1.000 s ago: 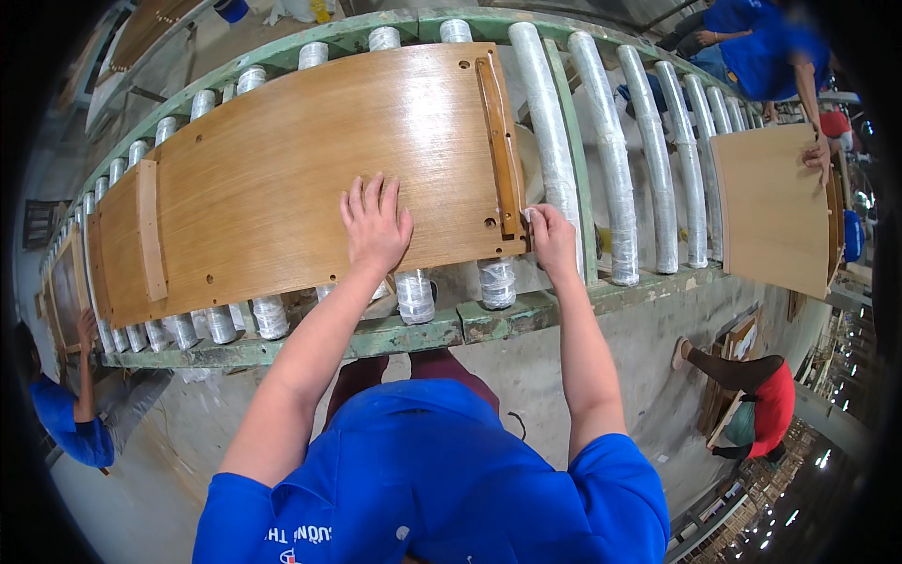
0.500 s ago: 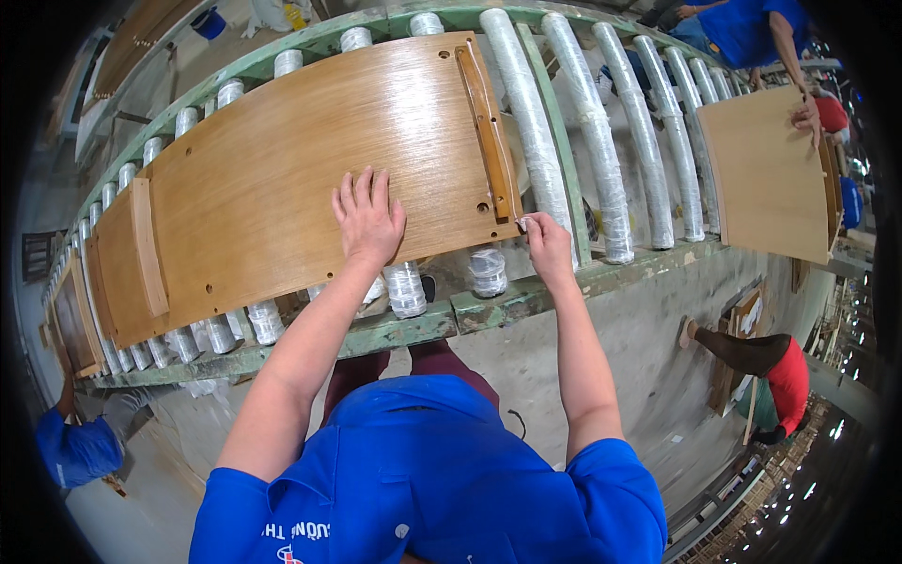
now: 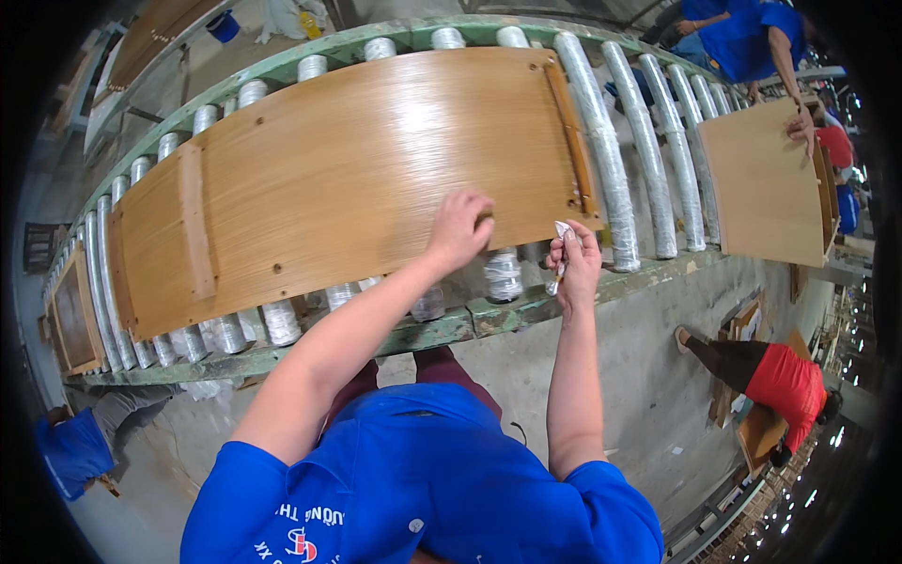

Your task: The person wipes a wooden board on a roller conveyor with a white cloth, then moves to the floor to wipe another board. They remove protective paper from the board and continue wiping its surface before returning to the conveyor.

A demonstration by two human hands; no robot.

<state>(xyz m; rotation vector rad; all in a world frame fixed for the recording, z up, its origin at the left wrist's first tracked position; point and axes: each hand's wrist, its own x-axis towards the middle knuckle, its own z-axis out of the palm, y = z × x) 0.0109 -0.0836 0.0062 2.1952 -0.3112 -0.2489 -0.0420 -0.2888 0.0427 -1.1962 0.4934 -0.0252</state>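
A long varnished wood panel (image 3: 357, 160) lies on the roller conveyor, with small holes near its edges. A darker wooden strip (image 3: 571, 141) runs across its right end, and a paler strip (image 3: 192, 221) crosses it towards the left. Over the panel's near edge is my left hand (image 3: 460, 228), slightly blurred, its fingers loosely bent and apart from the thumb, with nothing seen in it. Beside the panel's near right corner, my right hand (image 3: 577, 266) is closed on a small white pointed thing with a slim stem (image 3: 562, 230); its kind is unclear.
Plastic-wrapped rollers (image 3: 663, 155) sit in a worn green frame (image 3: 517, 315). A person in blue (image 3: 752, 42) touches a pale wooden piece (image 3: 763, 179) at the right end. Someone in red (image 3: 785, 385) bends at the right; another in blue (image 3: 77, 451) is at the left.
The panel has shifted to the right along the rollers. My left hand has moved right, its flat fingers now bent. My right hand has moved slightly right and turned, showing the white thing.
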